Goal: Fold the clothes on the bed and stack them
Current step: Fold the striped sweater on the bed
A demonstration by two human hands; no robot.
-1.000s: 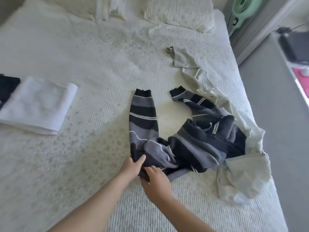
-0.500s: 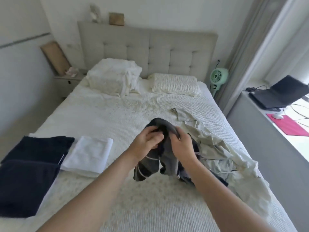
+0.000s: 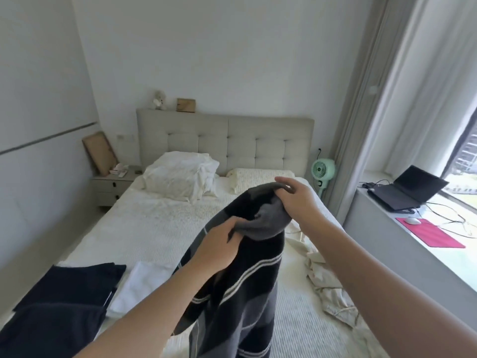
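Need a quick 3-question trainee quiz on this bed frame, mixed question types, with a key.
1. True or false: the striped sweater lies flat on the bed.
2. Which hand grips the sweater higher up? A) left hand B) right hand
3. Fill in: the folded white cloth lies beside the folded ____ clothes.

Key: 1 false, both hands hold it up in the air. 2 B. 3 dark. The crumpled cream garment to the right is not yet folded.
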